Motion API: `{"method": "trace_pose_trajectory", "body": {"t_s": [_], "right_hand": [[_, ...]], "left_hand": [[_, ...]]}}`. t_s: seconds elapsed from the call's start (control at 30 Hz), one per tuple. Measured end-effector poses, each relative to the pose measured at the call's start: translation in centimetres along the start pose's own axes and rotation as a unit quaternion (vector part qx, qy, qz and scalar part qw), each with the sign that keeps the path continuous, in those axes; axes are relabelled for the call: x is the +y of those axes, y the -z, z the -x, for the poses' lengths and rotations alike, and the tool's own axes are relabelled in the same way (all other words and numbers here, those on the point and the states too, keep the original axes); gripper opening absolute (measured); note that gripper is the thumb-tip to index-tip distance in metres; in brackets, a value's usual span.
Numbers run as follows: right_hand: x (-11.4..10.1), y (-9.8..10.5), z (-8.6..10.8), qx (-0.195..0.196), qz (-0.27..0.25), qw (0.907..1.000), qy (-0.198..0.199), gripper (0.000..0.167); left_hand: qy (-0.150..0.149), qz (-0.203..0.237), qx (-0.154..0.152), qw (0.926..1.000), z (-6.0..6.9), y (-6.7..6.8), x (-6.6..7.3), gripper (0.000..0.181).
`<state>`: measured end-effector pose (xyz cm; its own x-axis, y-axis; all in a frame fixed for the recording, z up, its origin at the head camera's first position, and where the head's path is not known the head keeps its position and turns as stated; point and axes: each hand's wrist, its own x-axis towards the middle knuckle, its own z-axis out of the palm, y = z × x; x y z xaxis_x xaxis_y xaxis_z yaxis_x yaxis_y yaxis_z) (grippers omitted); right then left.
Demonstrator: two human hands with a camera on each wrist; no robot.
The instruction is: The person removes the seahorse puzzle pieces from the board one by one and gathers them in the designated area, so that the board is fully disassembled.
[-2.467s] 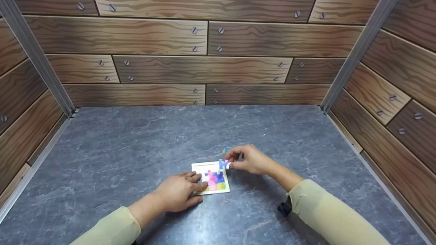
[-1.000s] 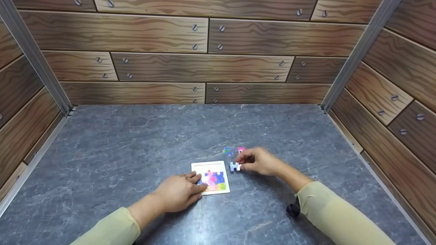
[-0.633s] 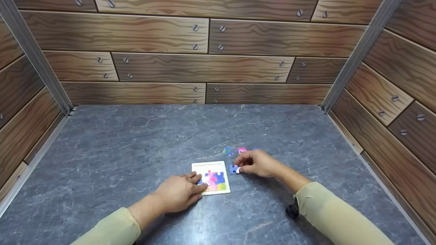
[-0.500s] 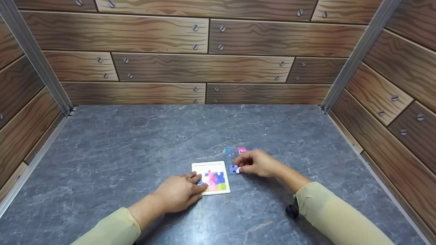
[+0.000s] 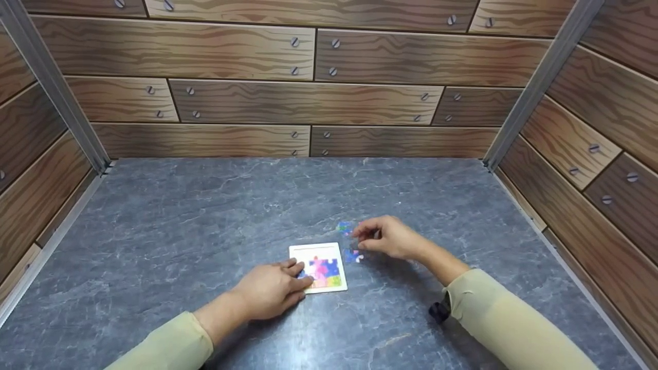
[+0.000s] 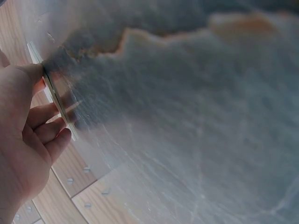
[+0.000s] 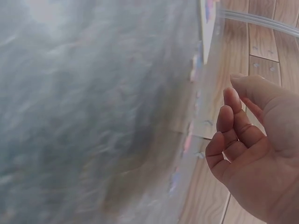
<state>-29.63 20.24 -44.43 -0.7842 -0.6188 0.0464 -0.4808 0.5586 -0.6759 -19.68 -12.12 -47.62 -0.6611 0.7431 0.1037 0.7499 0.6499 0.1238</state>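
A square puzzle board [image 5: 314,252] with a white frame lies on the table, partly filled with pink, blue and yellow pieces. My left hand [image 5: 272,290] rests on its left side, fingers over the edge; the left wrist view shows this board [image 6: 56,95] edge-on under the fingers. Just right of the board lies a loose blue puzzle piece [image 5: 353,256]. Above it, my right hand [image 5: 388,237] hovers with fingers loosely bent. Nothing shows between the fingertips [image 7: 224,116] in the right wrist view. Another blue-green piece [image 5: 344,228] lies beyond the board.
In the right wrist view, a pink piece [image 7: 188,140] and a blue piece [image 7: 174,181] lie farther along the tabletop, blurred. The grey marbled table [image 5: 216,216] is bounded by wood-patterned walls [image 5: 247,103] with metal corner posts [image 5: 540,87].
My right hand carried the blue piece from the board's upper right onto the table, let it go and rose away, now covering the pink piece. The left hand stays on the board.
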Motion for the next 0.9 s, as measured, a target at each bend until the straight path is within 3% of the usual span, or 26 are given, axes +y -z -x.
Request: {"method": "trace_pose_trajectory", "body": {"t_s": [0.2, 0.5, 0.9], "right_hand": [[-1.7, -0.1, -0.9, 0.0, -0.003, 0.9999, 0.015, 0.021], [-3.7, -1.8, -2.5, -0.032, 0.001, 0.9991, 0.029, 0.024], [-4.3, -4.7, -3.7, -0.083, 0.003, 0.9954, 0.049, 0.023]], "left_hand": [[-0.001, 0.001, 0.003, 1.0, -0.1, 0.0, 0.0, 0.035], [-0.001, -0.01, 0.006, 0.9999, 0.0, -0.1, 0.0, 0.036], [-0.006, -0.018, 0.017, 0.9997, 0.0, -0.3, 0.0, 0.035]]}}
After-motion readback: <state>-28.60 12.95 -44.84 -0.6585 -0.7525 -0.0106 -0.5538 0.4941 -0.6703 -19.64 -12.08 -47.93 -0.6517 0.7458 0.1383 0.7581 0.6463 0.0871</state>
